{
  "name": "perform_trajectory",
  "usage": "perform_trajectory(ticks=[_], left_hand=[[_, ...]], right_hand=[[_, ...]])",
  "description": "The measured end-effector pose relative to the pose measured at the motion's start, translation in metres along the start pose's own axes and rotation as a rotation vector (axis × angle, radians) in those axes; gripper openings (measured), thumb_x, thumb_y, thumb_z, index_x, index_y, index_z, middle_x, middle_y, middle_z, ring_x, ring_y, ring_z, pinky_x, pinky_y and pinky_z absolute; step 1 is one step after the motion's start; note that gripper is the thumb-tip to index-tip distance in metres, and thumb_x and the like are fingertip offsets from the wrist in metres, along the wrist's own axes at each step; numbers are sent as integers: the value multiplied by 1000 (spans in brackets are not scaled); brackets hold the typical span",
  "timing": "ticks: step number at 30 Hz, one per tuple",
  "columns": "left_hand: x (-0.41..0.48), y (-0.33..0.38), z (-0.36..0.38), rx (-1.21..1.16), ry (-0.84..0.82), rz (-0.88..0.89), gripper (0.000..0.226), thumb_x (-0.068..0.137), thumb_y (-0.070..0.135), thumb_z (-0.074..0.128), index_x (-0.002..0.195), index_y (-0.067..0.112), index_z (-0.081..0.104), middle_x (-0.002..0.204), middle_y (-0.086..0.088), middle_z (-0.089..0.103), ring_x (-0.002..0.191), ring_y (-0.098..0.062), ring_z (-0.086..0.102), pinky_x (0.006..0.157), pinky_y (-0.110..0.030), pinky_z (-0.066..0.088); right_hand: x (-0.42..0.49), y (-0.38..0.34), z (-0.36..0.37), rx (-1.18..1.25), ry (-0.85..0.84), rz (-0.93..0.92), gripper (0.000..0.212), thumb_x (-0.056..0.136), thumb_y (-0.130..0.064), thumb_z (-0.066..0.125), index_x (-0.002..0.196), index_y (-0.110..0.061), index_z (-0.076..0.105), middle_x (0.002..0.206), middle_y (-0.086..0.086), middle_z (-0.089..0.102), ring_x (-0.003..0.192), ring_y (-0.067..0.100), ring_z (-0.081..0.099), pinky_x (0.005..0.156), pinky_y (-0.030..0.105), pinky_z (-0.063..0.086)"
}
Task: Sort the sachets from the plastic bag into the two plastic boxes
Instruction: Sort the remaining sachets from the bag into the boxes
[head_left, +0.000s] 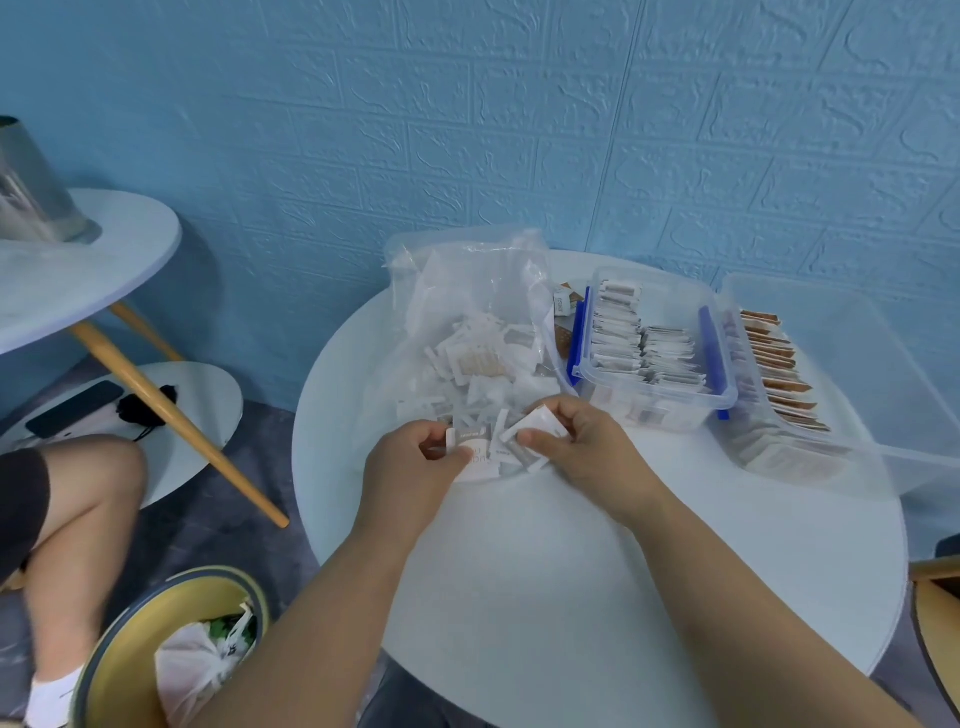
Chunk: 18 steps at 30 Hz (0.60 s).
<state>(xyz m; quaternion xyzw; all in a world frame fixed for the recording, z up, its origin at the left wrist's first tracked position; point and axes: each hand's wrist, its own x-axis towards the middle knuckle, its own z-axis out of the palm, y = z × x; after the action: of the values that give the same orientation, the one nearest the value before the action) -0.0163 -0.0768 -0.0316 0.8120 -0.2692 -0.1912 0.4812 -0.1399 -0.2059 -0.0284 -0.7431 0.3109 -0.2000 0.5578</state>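
A clear plastic bag (467, 322) full of white sachets lies on the round white table (571, 571). At its near mouth my left hand (410, 467) pinches a white sachet (470, 447). Beside it, my right hand (576, 447) pinches another white sachet (540, 418). To the right stands a clear box with blue clips (649, 358) packed with white sachets. Further right, a second clear box (810, 384) holds rows of brown sachets.
A few brown sachets (563, 306) lie between the bag and the clipped box. Another person's knee (83, 499) is at the left, near a bin (171, 649) and a low side table (78, 270) with wooden legs. The blue wall is close behind.
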Motion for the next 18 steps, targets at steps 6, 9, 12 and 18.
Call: perform_trajectory(ticks=[6,9,12,18], left_hand=[[-5,7,-1,-166,-67,8,15,77,6,70,87,18,68,83,3,70,79,-13,65,70,-22,49],[-8,10,0,-214,-98,61,24,78,2,69,91,22,66,86,3,70,79,-12,65,70,-18,50],[-11,14,0,-209,-111,131,31,79,1,67,101,23,68,90,7,70,82,-7,65,74,-13,49],[-16,27,7,-207,-78,257,32,88,5,58,96,35,66,99,14,67,90,3,61,75,-5,43]], right_hand=[[-2,5,2,-38,-19,-19,11,83,-13,67,93,-16,63,85,-1,64,57,-4,49,53,9,37],[-3,6,2,-29,-35,-35,18,82,-12,68,98,-18,64,103,-6,66,72,-2,56,61,9,42],[-6,4,1,-3,-49,-66,17,81,-9,69,89,-23,64,100,-4,68,75,5,58,66,14,45],[-15,-3,-4,48,99,-151,29,79,-10,71,89,-32,56,90,-10,64,75,4,59,69,17,45]])
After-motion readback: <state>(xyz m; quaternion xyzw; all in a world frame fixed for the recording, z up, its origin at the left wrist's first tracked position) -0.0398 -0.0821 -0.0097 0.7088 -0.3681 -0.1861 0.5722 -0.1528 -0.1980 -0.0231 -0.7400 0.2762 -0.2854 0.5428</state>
